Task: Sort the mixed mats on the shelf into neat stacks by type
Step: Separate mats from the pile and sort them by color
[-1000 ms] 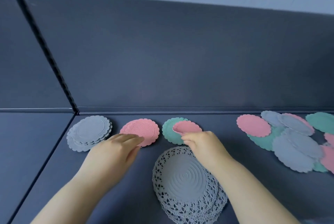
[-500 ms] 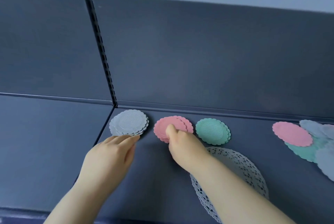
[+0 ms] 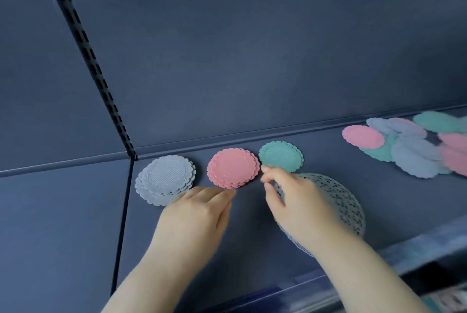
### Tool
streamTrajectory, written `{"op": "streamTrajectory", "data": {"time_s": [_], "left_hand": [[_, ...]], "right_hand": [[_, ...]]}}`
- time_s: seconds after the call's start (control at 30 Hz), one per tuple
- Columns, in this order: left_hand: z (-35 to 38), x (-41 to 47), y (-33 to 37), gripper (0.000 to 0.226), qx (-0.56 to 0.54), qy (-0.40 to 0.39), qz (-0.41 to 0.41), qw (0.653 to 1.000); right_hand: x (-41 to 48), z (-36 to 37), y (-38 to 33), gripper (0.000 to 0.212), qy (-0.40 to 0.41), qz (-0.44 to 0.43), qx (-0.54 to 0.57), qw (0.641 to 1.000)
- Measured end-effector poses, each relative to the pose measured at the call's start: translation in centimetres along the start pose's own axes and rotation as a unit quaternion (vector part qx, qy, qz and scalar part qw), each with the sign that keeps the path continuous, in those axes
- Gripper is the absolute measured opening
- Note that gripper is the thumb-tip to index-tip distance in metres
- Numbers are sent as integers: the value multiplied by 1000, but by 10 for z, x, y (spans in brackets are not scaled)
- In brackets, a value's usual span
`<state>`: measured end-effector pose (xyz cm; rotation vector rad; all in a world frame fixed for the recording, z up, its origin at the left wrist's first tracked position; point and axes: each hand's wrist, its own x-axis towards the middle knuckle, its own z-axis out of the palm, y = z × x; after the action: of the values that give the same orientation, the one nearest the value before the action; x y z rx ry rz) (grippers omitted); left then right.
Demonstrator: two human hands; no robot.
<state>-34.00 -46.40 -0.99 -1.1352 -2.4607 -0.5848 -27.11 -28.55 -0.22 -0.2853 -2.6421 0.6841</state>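
1. Left hand (image 3: pixel 194 214): my fingers lie straight and pressed together, flat on the shelf (image 3: pixel 328 158), holding nothing. Tips sit at the near edge of the pink stack (image 3: pixel 232 167); whether they touch it I cannot tell.
2. Right hand (image 3: pixel 295 201): thumb and forefinger parted, loosely bent, pinching nothing. Blurred.
3. Grey stack (image 3: pixel 165 179): just left of my left fingertips, slightly fanned.
4. Green stack (image 3: pixel 280 156): just beyond my right forefinger.
5. Lace mats (image 3: pixel 338 201): 1 pale heap, partly under my right wrist.
6. Mixed pile (image 3: pixel 414 146): pink, green and grey mats overlapping, well to the right of my right fingers, unsorted. I judge the sort is partly done.
7. Risk: my left fingertips could shove the pink stack's lower mats askew, since its edges already sit uneven.
8. Risk: my right wrist could drag the lace mats as it reaches right, because it lies over them.
9. Risk: the pile's mats are thin and overlap, so 2 colours may lift together.
10. Writing: no brand, label or lettering can be read; the strip below the shelf is too blurred.
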Motion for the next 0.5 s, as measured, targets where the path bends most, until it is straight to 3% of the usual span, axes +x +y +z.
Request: {"op": "streamTrajectory", "data": {"time_s": [0.3,0.5], "left_hand": [[42,19,136,31,-150,-76,197,966],[85,24,238,33,-180,-117,238,947]], "right_hand": [[-142,-87,60,13,150,158,4,976],[-217,-141,130,18,143,256,-10,956]]}}
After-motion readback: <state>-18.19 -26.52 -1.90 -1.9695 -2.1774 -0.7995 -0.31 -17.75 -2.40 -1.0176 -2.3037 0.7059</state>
